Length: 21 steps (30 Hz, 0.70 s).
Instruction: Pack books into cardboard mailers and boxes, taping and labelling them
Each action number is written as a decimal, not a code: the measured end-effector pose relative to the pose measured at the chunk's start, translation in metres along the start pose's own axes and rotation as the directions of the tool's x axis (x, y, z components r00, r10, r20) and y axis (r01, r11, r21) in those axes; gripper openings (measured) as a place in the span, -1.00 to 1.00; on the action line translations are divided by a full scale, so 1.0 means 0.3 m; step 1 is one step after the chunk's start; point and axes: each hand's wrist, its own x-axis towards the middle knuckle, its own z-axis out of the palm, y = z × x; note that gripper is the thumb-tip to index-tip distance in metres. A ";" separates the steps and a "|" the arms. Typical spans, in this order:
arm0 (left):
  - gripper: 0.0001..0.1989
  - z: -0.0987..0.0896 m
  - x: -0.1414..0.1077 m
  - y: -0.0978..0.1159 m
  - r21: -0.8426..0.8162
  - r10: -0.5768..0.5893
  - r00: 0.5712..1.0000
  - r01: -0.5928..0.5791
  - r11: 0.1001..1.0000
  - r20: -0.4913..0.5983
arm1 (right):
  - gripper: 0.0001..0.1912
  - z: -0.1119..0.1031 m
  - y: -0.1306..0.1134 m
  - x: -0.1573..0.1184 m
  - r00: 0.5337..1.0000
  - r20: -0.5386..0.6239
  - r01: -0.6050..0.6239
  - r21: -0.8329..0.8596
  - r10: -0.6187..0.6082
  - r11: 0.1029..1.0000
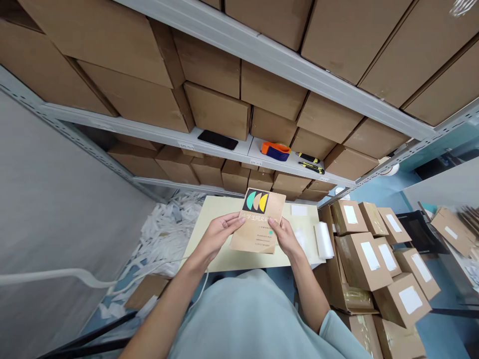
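Observation:
A tan paperback book [258, 227] is held up over the pale yellow table [213, 219]. Its cover carries a black square with green, beige and yellow half-round shapes, and Chinese characters below. My left hand [220, 230] grips the book's left edge, thumb on the cover and fingers behind. On the right edge, my right hand [285, 234] pinches it the same way. Past the book, a white paper slip [299, 210] lies on the table. A roll of clear plastic film [323, 240] sits at the table's right side.
Shelves of cardboard boxes [217, 109] rise behind the table. On one shelf lie a black phone [217, 139], an orange and blue tape dispenser [276, 151] and yellow-black cutters [311, 167]. Labelled cartons [359, 259] are piled at right; white paper strips [164, 234] heap at left.

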 end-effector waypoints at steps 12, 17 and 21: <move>-0.51 -0.053 0.036 0.007 0.396 0.467 0.884 -0.417 0.818 -0.034 | -0.44 -0.088 -0.047 0.075 0.956 0.149 0.288 -0.344 -0.251 0.893; -0.73 -0.043 0.025 0.054 0.559 0.575 0.818 -0.484 0.674 0.015 | -0.57 -0.087 -0.102 0.070 0.927 0.120 0.373 -0.406 -0.356 0.834; -0.72 -0.036 0.024 0.063 0.581 0.573 0.820 -0.476 0.660 0.021 | -0.60 -0.089 -0.111 0.065 0.925 0.128 0.379 -0.412 -0.359 0.829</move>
